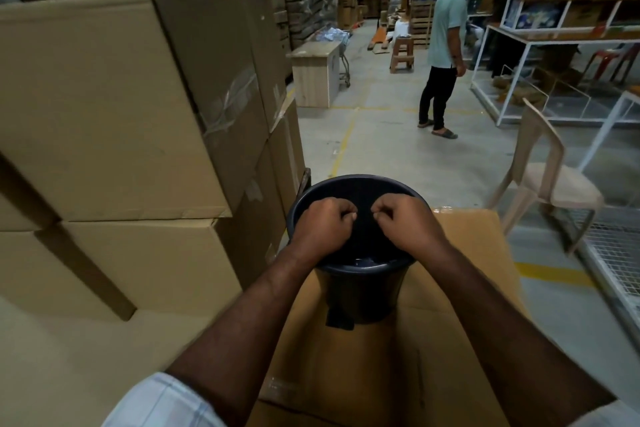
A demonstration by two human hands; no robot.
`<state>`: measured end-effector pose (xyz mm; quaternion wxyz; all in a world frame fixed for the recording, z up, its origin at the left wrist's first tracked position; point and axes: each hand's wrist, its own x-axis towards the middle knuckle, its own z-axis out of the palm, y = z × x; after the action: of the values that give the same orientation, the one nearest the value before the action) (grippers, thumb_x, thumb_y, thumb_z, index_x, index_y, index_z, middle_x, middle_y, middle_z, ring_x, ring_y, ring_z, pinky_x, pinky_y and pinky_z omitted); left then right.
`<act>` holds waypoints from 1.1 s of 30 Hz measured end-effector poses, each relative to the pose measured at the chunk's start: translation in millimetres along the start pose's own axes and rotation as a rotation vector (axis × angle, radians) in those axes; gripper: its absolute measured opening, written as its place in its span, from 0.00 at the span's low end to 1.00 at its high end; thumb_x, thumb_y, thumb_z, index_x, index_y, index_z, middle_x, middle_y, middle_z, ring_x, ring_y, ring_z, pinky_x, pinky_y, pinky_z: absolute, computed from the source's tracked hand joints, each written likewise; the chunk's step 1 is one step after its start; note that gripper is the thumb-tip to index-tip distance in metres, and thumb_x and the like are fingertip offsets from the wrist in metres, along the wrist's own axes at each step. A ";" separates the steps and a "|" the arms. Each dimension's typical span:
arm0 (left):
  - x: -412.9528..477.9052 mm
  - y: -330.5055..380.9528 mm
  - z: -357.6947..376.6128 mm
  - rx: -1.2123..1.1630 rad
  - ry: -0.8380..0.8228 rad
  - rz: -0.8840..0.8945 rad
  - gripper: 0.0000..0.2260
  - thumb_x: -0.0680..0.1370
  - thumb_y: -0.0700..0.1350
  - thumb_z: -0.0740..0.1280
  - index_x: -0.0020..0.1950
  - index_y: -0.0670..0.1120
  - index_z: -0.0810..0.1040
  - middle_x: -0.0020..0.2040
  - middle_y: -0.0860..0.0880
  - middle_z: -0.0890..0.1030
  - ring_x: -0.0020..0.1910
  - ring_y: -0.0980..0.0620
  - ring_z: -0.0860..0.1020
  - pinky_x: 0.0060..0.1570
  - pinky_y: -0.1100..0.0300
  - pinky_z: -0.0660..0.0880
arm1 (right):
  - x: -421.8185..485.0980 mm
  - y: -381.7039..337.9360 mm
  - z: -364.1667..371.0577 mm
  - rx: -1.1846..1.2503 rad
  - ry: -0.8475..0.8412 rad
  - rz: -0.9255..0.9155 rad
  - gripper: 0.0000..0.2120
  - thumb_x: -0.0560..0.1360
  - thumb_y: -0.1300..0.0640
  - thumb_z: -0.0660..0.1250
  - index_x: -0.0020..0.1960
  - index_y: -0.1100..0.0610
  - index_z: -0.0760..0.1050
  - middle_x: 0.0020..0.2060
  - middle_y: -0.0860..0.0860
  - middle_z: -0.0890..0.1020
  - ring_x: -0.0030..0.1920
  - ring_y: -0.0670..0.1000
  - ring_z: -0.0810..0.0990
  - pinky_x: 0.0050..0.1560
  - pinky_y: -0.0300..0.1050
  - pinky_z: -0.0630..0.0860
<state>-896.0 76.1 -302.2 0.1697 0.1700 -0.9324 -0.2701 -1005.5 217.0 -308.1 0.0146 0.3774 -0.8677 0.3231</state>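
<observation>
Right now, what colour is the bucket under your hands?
The bucket is dark navy, almost black; head view.

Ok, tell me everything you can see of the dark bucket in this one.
The bucket is dark, plastic-looking, round, tapering downward, with a rolled rim. It stands upright on a cardboard box, beside stacked cartons. A black tab hangs low on its near side; something pale lies inside. The left hand and right hand, fingers curled, sit over its mouth; contact is unclear.

Black bucket [360, 288]; tan cardboard boxes [114, 107]; beige chair [550, 180]; yellow floor lines [341, 146].
</observation>
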 end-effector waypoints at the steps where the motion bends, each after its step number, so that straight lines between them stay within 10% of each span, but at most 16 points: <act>1: -3.2 1.7 -3.2 -0.002 0.008 0.002 0.09 0.82 0.46 0.65 0.56 0.49 0.84 0.52 0.52 0.85 0.50 0.55 0.80 0.53 0.52 0.79 | -1.2 -4.4 -1.6 0.019 0.011 -0.011 0.07 0.78 0.57 0.66 0.49 0.48 0.82 0.42 0.44 0.83 0.43 0.47 0.80 0.46 0.47 0.79; 14: -134.6 23.4 -125.4 -0.228 0.387 0.004 0.09 0.79 0.51 0.67 0.55 0.52 0.85 0.45 0.56 0.86 0.44 0.59 0.83 0.46 0.52 0.81 | -46.4 -172.0 -42.1 0.815 0.433 -0.363 0.18 0.82 0.48 0.62 0.39 0.57 0.79 0.27 0.54 0.77 0.27 0.49 0.74 0.29 0.46 0.73; 33: -607.8 -9.3 -324.9 -0.068 1.160 -0.609 0.05 0.80 0.44 0.70 0.53 0.49 0.84 0.45 0.49 0.86 0.41 0.55 0.84 0.44 0.61 0.81 | -303.7 -544.3 90.9 1.110 -0.437 -0.949 0.13 0.80 0.50 0.66 0.42 0.57 0.82 0.30 0.52 0.80 0.28 0.50 0.78 0.31 0.53 0.78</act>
<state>-223.6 172.2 -185.2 0.5663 0.5389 -0.5907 -0.2001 -407.0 85.5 -162.4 -0.2119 0.7173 -0.3059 0.5890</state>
